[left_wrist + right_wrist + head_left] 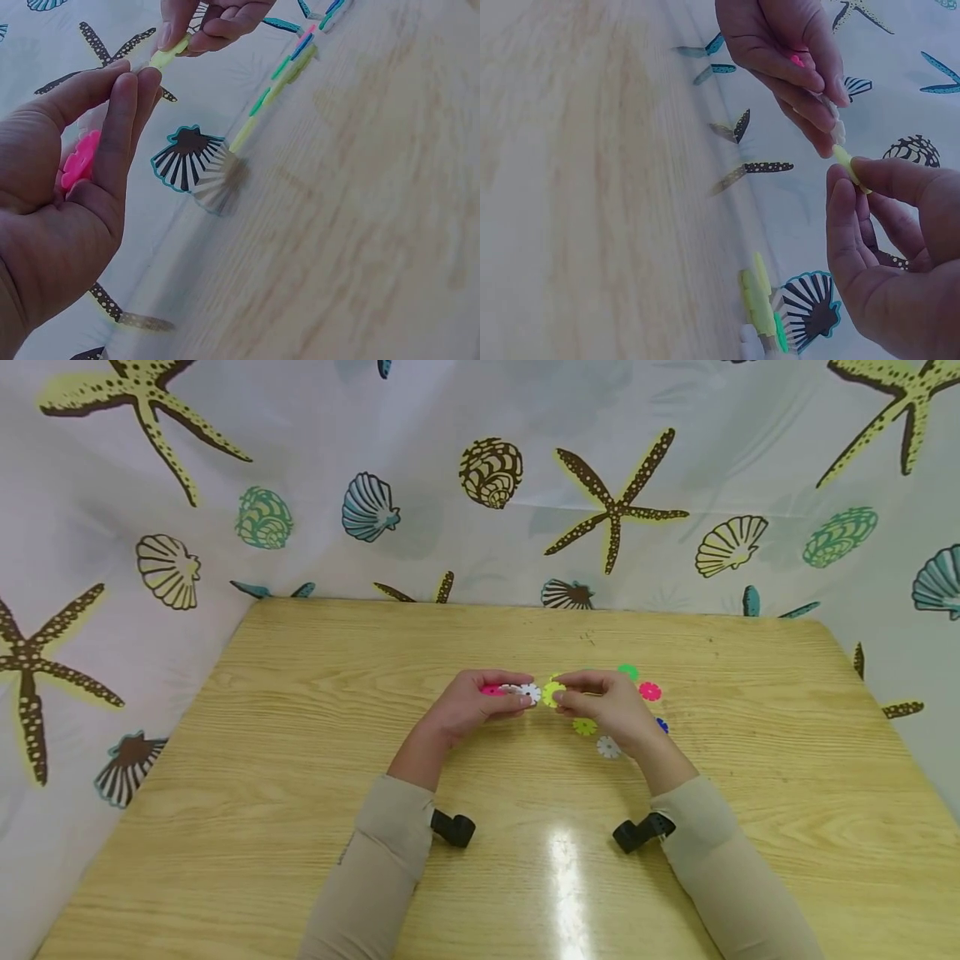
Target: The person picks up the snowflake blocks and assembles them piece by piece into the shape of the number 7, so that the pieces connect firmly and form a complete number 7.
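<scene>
My left hand (463, 708) pinches a white notched plastic disc (529, 694) between thumb and fingers, its flat face toward the head camera. Farther back in the same grip is a pink notched disc (492, 691), in line with the white one; in the left wrist view this pink disc (80, 160) shows near the palm. My right hand (621, 708) pinches a yellow notched disc (553, 694) by thumb and fingertips. The yellow disc (849, 169) has its edge right by the end of the white disc (838, 126). Both hands are raised above the table.
Loose notched discs lie on the wooden table (300, 760) around the right hand: yellow (584, 727), white (608, 747), blue (662, 725), pink (650, 691) and green (627, 672). A curtain (420, 427) printed with shells and starfish hangs behind the table.
</scene>
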A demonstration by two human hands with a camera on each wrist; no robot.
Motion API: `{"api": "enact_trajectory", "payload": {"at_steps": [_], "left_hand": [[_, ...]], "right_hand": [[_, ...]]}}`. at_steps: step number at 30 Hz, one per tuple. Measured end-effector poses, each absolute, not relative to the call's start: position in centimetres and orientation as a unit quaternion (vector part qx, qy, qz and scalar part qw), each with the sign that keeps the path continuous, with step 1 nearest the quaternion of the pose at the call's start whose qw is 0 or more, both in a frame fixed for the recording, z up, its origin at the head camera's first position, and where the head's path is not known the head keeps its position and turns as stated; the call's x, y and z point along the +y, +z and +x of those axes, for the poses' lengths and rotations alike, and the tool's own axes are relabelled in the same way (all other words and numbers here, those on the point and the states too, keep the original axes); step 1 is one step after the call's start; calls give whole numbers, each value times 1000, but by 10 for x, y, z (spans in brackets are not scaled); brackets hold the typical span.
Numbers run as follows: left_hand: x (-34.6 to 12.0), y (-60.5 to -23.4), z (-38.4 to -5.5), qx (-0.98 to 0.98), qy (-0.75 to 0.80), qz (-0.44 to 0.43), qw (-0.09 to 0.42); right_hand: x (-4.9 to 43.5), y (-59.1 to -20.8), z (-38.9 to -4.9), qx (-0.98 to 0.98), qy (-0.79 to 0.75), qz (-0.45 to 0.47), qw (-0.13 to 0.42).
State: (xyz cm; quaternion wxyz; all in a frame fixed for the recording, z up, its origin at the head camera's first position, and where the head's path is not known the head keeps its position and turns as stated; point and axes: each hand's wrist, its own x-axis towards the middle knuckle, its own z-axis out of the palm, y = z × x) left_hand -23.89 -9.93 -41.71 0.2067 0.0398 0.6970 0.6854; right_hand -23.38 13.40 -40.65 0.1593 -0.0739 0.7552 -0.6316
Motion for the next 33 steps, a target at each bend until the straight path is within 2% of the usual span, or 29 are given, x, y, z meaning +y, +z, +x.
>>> {"api": "enact_trajectory", "payload": {"at_steps": [16, 33], "left_hand": [[-99, -418, -237, 695, 686, 37, 213], [-99, -414, -238, 659, 716, 50, 226]], "right_hand": [[133, -400, -229, 750, -636, -92, 156], [126, -398, -224, 751, -641, -113, 112]]}}
